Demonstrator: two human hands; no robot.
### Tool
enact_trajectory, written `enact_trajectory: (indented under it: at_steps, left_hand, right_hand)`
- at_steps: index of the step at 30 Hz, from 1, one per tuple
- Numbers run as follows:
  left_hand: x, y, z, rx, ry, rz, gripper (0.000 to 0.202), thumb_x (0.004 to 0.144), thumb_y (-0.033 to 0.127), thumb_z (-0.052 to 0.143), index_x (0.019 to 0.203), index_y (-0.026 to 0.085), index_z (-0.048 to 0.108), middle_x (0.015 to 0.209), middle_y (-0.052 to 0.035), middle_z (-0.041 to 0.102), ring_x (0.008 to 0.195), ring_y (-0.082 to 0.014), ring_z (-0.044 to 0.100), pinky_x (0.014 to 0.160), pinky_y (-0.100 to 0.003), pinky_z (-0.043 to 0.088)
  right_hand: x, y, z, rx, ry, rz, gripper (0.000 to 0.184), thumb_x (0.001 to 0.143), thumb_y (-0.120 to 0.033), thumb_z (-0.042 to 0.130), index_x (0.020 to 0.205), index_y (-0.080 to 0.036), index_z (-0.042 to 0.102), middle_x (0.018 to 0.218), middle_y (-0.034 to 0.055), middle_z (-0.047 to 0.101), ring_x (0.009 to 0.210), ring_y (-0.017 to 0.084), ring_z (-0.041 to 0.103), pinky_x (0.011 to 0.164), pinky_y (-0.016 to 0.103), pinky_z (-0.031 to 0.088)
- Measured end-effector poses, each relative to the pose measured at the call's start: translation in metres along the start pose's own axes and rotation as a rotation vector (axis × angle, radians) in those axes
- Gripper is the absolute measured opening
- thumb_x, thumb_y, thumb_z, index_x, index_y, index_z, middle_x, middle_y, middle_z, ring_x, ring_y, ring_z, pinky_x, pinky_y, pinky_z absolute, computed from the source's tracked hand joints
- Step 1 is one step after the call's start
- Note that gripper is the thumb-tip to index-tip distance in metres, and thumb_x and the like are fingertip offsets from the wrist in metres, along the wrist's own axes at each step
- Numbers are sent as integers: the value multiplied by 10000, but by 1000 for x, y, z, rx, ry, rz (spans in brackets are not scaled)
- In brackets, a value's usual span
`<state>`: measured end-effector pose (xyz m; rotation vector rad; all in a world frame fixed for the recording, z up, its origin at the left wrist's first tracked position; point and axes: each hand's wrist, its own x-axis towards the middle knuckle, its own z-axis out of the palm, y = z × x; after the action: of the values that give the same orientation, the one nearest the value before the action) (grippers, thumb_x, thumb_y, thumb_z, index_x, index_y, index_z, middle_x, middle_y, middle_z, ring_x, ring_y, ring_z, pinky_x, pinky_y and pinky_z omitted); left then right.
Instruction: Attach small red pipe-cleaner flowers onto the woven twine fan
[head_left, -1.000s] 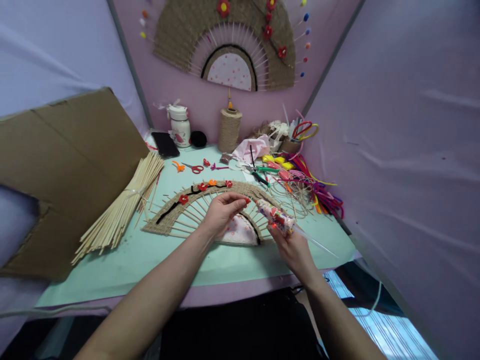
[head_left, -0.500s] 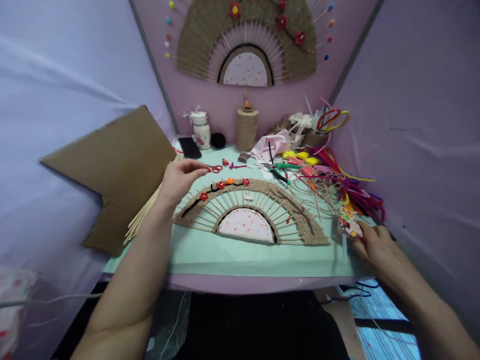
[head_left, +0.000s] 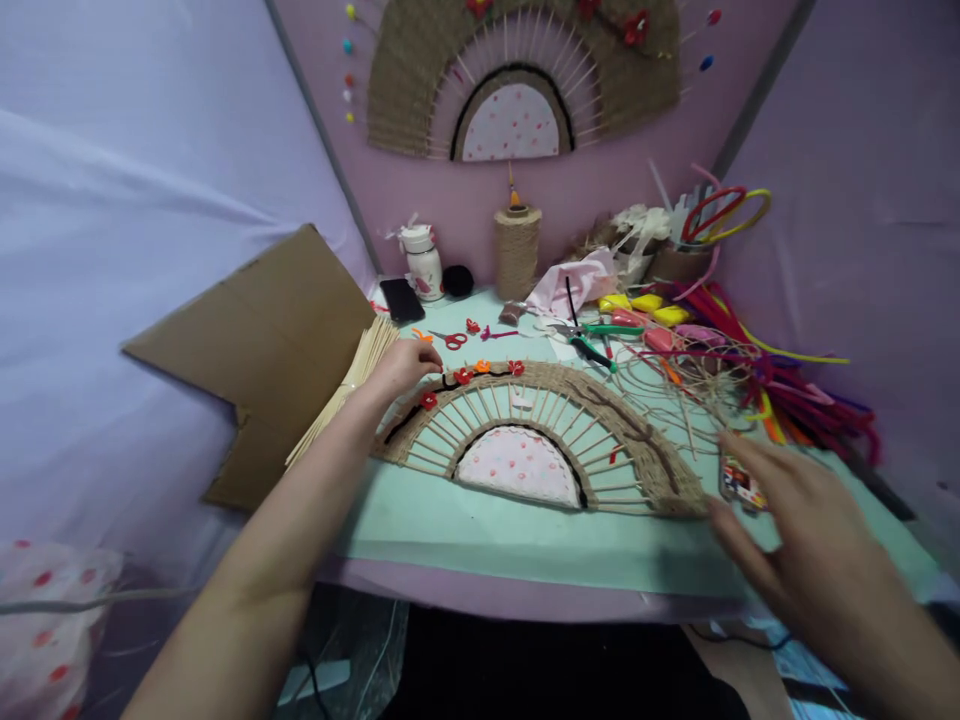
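A woven twine fan with thin wooden ribs lies flat on the table, with a dotted half-round cloth at its centre and red and orange flowers along its upper left. My left hand is at the fan's upper left edge, its fingers pinched together. A speck of red shows at the fingertips, too small to name. At the fan's right end my right hand is blurred, thumb and fingers apart. Partly behind it, a small multicoloured patterned thing rests on the table.
Red scissors, green-handled pliers, a twine spool, a white bottle and a black phone lie behind the fan. Coloured pipe cleaners sprawl at right. Cardboard and thin sticks flank the left.
My left hand has come down from beside the scissors to the fan's edge. My right hand has let go of the multicoloured patterned thing and opened. The view has shifted.
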<state>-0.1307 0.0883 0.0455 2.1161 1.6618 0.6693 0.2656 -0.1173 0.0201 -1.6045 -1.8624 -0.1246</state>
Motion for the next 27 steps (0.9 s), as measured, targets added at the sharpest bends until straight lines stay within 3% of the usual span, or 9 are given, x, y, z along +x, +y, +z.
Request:
enact_trajectory:
  at_steps: [2,4,7,10,13,16,27]
  left_hand:
    - [1,-4,1,3,-11,-5,55,643,241,683,641,217,733,680,-32,709,687,-188,606,661,-289,412]
    - [3,-6,1,-1,-21,-7,50,637,243,691,643,221,735,683,-31,713,686,-187,608,659,-287,412]
    - [7,-8,-1,-15,-25,-13,46,634,238,691,633,223,735,667,-27,712,675,-181,606,652,-281,416]
    - [11,-8,-4,-38,-15,-21,42,627,237,690,615,227,729,641,-18,706,673,-179,607,650,-277,420]
    - [14,-12,-4,-69,-10,-25,41,622,243,695,623,225,732,645,-12,711,676,-176,612,650,-273,420]
    - [14,-18,-2,-100,-16,-38,46,629,235,698,638,217,738,656,-12,716,677,-173,619,655,-270,421]
    - [14,-25,12,-145,-83,-55,74,655,203,680,681,207,749,710,-24,729,723,-188,642,698,-281,439]
  right_hand:
    - [12,-40,21,88,-76,-254,428,933,-406,439,1314,-237,539,1189,148,631,1093,291,592,915,482,479]
    - [29,-78,47,145,-220,-374,350,949,-289,427,1258,-215,575,1177,130,637,1074,259,585,900,429,481]
    - [67,-126,84,94,-490,-423,319,936,-210,441,1209,-183,604,1181,124,633,1095,264,547,892,392,462]
    - [109,-156,121,-27,-555,-434,332,935,-221,436,1224,-177,594,1183,130,622,1100,290,524,881,410,435]
    - [134,-168,152,-88,-579,-430,390,962,-252,379,1311,-182,539,1249,136,586,1165,291,485,932,427,396]
    - [140,-169,171,-113,-598,-430,389,958,-253,376,1298,-185,554,1261,139,571,1184,289,472,930,416,384]
    - [134,-167,183,-158,-634,-405,380,946,-297,405,1258,-177,586,1241,175,558,1169,309,468,916,433,363]
